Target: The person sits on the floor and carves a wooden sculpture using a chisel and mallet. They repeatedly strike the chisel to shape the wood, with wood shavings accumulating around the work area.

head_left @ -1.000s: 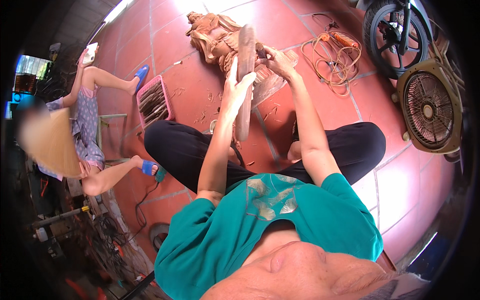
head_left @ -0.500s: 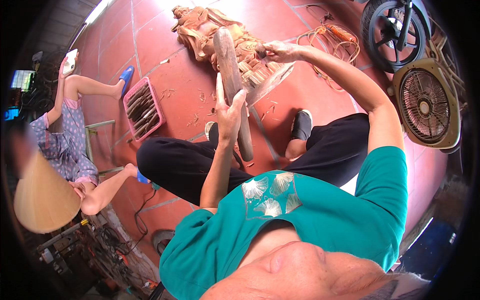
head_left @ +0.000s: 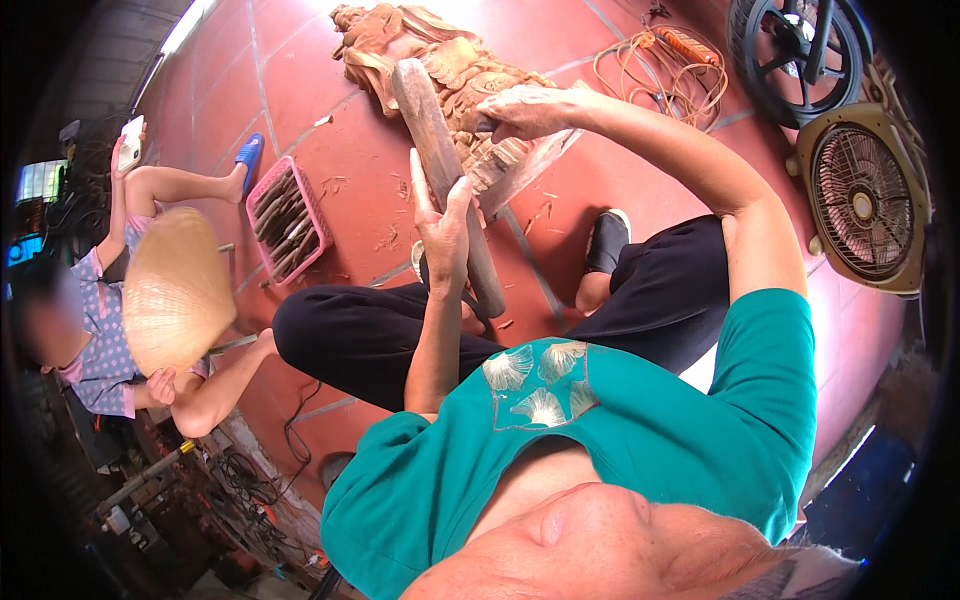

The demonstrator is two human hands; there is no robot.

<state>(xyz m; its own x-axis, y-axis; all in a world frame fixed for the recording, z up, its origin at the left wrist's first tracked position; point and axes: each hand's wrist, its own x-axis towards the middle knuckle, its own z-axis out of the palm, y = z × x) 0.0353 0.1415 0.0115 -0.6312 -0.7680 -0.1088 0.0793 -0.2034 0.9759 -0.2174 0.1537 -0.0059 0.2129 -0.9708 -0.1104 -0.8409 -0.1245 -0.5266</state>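
Note:
My left hand (head_left: 445, 230) is closed around a long, worn wooden club (head_left: 428, 120), held at a slant with its thick end up. Beyond it a carved wooden statue (head_left: 385, 45) lies on the floor, its folds and relief brown. Over the near end of the carving, my right hand (head_left: 530, 110) is closed on a short dark tool (head_left: 486, 126). Most of that tool is hidden by the fingers, so its kind is unclear. A pale wooden block (head_left: 528, 175) lies under the carving's near end. The club partly covers the carving.
A pink basket (head_left: 325, 235) of dark-handled tools stands on the left. Wood chips litter the red tiles. Farther left a person sits with a phone (head_left: 131, 145) and a conical hat (head_left: 178, 290). An orange cord (head_left: 690, 45), a wheel and a fan (head_left: 862, 205) are on the right.
My right hand has moved left and slightly down over the carving, nearer the club. The club has shifted a little left in my left hand. The seated person has raised the conical hat.

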